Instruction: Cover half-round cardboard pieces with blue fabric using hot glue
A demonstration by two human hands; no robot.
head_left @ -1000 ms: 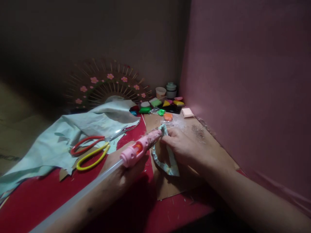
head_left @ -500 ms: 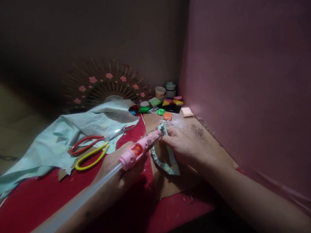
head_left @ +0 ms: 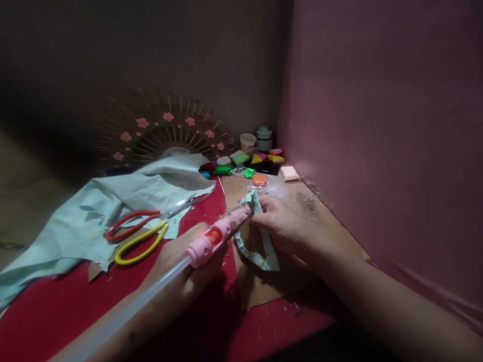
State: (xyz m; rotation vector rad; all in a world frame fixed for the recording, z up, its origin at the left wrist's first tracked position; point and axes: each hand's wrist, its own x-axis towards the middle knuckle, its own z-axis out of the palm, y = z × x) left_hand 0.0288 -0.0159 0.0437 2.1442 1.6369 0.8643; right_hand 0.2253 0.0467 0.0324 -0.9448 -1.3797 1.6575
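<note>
A pink glue gun (head_left: 202,247) with a long translucent glue stick (head_left: 132,309) out of its back is held in my left hand (head_left: 188,266). Its tip touches or nearly touches the top of a curved cardboard piece edged with pale green cloth (head_left: 267,251). My right hand (head_left: 277,221) pinches that piece near its upper end, close to the tip. Beneath both lies a brown cardboard sheet (head_left: 271,289). Left of my hands, scissors (head_left: 145,241) with one red and one yellow handle rest on a crumpled pale green cloth (head_left: 86,211).
Behind stands a fan-shaped decoration (head_left: 166,125) with pink flowers and sticks. A paper cup (head_left: 248,142), a lidded jar (head_left: 264,138), an orange clay pack (head_left: 259,180) and a pale block (head_left: 290,173) sit at the back. A pink wall (head_left: 377,125) bounds the right side.
The view has shifted very slightly. Both hands keep nearly the same place, with the glue gun's tip still at the top of the cloth-edged piece.
</note>
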